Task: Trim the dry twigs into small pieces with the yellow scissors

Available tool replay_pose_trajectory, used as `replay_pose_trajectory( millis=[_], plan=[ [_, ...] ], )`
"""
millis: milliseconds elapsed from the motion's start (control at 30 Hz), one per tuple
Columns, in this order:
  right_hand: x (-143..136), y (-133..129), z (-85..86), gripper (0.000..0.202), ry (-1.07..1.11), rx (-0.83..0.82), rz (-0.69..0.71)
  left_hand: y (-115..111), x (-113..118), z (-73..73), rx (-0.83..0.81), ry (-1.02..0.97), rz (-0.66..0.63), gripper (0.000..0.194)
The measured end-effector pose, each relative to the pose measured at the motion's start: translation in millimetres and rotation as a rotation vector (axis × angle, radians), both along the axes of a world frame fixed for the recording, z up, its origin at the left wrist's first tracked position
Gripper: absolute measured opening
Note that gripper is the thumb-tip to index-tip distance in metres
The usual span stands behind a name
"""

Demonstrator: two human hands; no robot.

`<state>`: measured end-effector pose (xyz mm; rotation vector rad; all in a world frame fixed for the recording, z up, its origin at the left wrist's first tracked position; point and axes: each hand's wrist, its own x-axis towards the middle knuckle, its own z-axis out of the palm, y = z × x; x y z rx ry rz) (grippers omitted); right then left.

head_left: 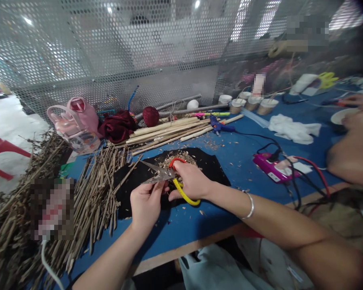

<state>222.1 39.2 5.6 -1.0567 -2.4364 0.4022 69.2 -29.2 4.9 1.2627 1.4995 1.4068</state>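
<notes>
Scissors (pixel 165 174): 1, in right hand (pixel 195 181) | glue gun (pixel 218 125): 1 | bracelet (pixel 252 204): 1

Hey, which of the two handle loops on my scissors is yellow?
The yellow loop is the one nearer your body, by your right hand; the other loop, on the far side, is red.
</notes>
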Motion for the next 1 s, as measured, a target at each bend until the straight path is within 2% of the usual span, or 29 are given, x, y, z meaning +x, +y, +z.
replay_pose_trajectory(
  millis=[200,500,733,833,933,1000],
  plan=[
    [3,0,-3.0,0.064,0.031,-0.077,-0.038,-2,0,2.1,0.055,0.004,-0.016,0.018],
    [7,5,-6.8,0.057,-0.003,-0.067,-0.066,-1,1,1.5,0.047,-0.028,-0.026,0.021],
    [8,4,-1.0,0.047,-0.067,-0.009,-0.071,2,0,1.4,0.085,-0.031,-0.062,0.023],
    [15,-2,5.8,0.046,-0.134,0.01,-0.137,2,-1,0.7,0.078,-0.016,-0.101,0.023],
    [25,-11,19.4,0.047,-0.188,-0.14,-0.159,4,-3,-2.6,0.054,0.034,-0.134,0.025],
    [32,-16,31.2,0.047,-0.191,-0.365,-0.037,6,-5,-5.6,0.044,0.049,-0.138,0.027]
  ],
)
